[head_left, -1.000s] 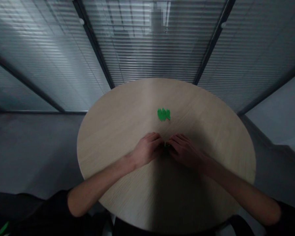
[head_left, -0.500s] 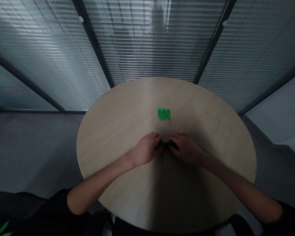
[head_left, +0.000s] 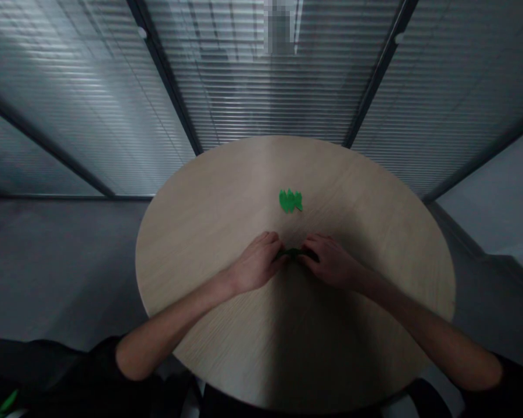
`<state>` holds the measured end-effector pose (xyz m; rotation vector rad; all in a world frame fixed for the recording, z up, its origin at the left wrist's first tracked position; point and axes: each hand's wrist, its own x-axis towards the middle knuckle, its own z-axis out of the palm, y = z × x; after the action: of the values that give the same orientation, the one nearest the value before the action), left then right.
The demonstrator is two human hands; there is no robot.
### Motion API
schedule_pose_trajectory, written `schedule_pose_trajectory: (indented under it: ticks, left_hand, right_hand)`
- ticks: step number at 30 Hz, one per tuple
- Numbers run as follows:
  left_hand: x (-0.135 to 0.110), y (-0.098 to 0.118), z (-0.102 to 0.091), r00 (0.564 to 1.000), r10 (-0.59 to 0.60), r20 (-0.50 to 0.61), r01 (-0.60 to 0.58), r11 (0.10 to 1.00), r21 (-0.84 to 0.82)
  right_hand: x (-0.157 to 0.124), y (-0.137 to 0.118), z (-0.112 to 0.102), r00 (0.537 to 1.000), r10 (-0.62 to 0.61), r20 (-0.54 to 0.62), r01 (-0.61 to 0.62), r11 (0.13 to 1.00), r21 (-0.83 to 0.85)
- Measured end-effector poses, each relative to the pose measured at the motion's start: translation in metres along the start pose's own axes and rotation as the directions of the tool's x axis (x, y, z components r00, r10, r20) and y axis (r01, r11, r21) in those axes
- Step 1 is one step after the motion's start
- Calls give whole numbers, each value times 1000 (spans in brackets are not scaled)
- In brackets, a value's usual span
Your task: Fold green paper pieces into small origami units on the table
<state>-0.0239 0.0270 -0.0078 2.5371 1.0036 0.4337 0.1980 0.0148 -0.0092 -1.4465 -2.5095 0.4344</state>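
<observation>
A cluster of bright green leaf-shaped cut-outs [head_left: 290, 201] lies flat near the middle of the round wooden table [head_left: 209, 232], overlapping side by side; a narrow dark green strip [head_left: 295, 253], shadowed and slightly arched, sits nearer the table's near edge, pinched between the left hand [head_left: 257, 264] and the right hand [head_left: 331, 264].

The person is wearing a black top [head_left: 70, 371], its sleeves [head_left: 492, 371] ending near the elbows, leaving the forearms [head_left: 178, 313], left hand [head_left: 257, 264] and right hand [head_left: 331, 264] bare.
</observation>
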Motion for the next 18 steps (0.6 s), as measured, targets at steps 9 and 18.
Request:
schedule_pose_trajectory:
  ticks: [9,18]
  left_hand:
    - [1,1,4,1000,2,18,-3,996,89]
    - [2,-4,7,989,-54,-139,33,988,-150]
  right_hand:
    - [1,-9,3,998,52,-35,-53,998,-29]
    - [-2,-4,10,981,127,-147,-122,992,43]
